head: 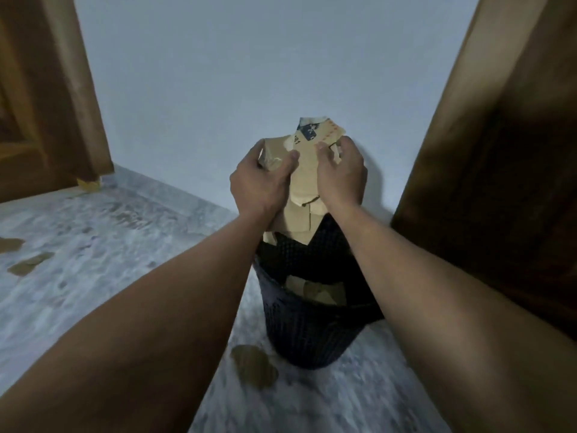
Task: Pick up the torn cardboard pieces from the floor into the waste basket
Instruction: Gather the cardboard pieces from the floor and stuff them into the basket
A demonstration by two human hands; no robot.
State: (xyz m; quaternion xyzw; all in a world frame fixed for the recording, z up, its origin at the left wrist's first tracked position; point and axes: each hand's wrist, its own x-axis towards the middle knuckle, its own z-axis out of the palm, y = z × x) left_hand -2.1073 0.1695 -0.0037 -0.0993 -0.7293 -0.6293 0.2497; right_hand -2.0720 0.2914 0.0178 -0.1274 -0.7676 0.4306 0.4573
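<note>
A bundle of torn brown cardboard pieces [304, 179], one with a blue print and red stripes, is held over the dark mesh waste basket [307, 332]. My left hand [260, 179] grips the bundle's left side, thumb across the front. My right hand [342, 173] grips its right side. The bundle's lower end reaches the basket's far rim. More cardboard pieces [315, 290] lie inside the basket. One torn piece [254, 365] lies on the floor just left of the basket's base. Two more pieces [29, 264] lie on the floor at the far left.
The basket stands on a grey marbled floor [109, 245] against a pale wall. A dark wooden door [499, 167] is close on the right. A wooden door or cabinet [46, 104] is at the left, with a yellowish scrap [89, 184] at its foot.
</note>
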